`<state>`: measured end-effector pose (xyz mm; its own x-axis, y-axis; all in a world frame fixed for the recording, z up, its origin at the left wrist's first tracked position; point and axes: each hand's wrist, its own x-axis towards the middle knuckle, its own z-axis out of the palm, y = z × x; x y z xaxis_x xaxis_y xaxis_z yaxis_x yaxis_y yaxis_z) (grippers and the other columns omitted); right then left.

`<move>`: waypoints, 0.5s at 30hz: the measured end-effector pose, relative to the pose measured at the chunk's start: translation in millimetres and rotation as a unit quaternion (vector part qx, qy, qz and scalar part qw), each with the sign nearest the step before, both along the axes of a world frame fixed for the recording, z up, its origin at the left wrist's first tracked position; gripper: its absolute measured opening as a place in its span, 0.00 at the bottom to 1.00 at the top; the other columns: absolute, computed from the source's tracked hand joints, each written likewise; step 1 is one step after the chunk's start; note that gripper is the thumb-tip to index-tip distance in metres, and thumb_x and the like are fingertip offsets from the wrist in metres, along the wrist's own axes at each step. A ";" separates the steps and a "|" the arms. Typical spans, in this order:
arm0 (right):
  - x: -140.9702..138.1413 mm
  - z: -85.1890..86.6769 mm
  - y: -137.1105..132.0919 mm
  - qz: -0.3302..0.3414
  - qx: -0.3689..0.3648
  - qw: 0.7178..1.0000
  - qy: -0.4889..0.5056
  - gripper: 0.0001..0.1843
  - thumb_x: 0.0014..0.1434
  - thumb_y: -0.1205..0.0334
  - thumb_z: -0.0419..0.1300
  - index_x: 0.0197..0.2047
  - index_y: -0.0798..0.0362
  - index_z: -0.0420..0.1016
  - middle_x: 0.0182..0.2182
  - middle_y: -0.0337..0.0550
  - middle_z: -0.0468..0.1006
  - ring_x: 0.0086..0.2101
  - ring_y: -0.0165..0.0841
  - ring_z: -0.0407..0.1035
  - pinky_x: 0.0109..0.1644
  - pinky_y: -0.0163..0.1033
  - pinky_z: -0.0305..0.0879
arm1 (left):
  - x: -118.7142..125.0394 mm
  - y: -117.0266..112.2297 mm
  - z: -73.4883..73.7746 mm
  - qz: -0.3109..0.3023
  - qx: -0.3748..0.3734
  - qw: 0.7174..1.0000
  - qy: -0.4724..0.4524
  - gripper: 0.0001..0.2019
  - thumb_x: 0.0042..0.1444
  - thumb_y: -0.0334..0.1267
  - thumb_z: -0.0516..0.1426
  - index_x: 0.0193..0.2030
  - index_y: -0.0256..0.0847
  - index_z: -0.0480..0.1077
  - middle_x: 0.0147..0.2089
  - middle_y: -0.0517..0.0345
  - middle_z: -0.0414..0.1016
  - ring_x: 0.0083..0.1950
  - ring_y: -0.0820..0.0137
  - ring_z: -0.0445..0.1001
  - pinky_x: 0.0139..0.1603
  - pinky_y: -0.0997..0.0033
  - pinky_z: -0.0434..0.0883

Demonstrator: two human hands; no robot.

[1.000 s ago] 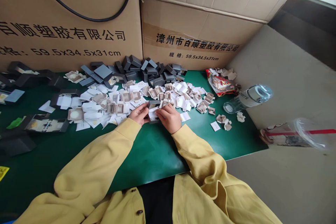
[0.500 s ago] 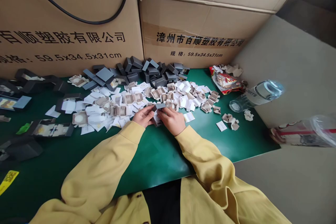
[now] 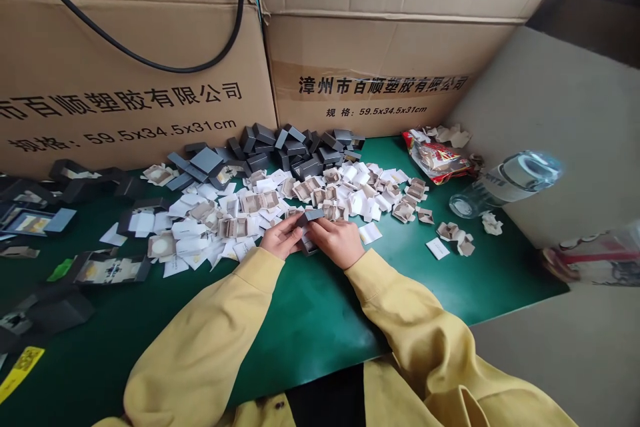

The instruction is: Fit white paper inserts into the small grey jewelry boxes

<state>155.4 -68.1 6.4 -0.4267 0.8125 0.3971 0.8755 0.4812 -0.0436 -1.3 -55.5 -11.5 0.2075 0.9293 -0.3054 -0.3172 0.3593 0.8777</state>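
A small dark grey box (image 3: 312,215) with its lid raised is held just above the green table, in front of the paper pile. My left hand (image 3: 281,237) grips its left side, thumb toward me. From the right, my right hand (image 3: 339,241) has its bent fingers on the box at its opening; the fingertips are hidden, so what they touch inside cannot be seen. Just beyond both hands lie many white folded papers (image 3: 193,245) and grey-brown cardboard inserts (image 3: 235,227). Behind these is a heap of closed dark grey boxes (image 3: 306,168).
Large cartons (image 3: 370,47) wall off the back, with a black cable (image 3: 195,69) hanging in front. To the right are a red snack bag (image 3: 440,160), a tilted clear bottle (image 3: 507,183) and a plastic cup (image 3: 595,257). Open dark boxes (image 3: 113,268) lie on the left of the green table (image 3: 300,327).
The view has shifted, so the whole scene sits slightly lower and farther right. Both hands stay on the same box, and my right fingers have moved slightly at its opening.
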 end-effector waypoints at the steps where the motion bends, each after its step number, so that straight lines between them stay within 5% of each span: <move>1: 0.1 0.8 0.3 0.003 0.000 1.000 -0.002 0.14 0.64 0.58 0.46 0.35 0.51 0.70 0.28 0.38 0.74 0.21 0.23 0.59 0.26 0.36 0.43 | -0.1 -0.2 0.5 -0.002 0.001 1.000 0.001 0.30 0.37 0.45 0.66 0.50 0.40 0.70 0.53 0.47 0.70 0.55 0.53 0.67 0.45 0.56 0.73; 15: -7.2 -5.6 -1.2 -0.011 0.016 1.000 -0.019 0.12 0.64 0.61 0.47 0.32 0.52 0.68 0.26 0.39 0.73 0.20 0.24 0.61 0.25 0.37 0.41 | 3.1 -1.9 -2.9 0.024 0.032 0.999 0.020 0.35 0.35 0.47 0.66 0.52 0.36 0.68 0.49 0.44 0.74 0.54 0.52 0.68 0.46 0.58 0.73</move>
<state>148.2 -69.3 0.8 -0.4237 0.8093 0.4069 0.8871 0.4616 0.0056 1.8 -57.4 -14.3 0.1512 0.9558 -0.2520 -0.2962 0.2870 0.9110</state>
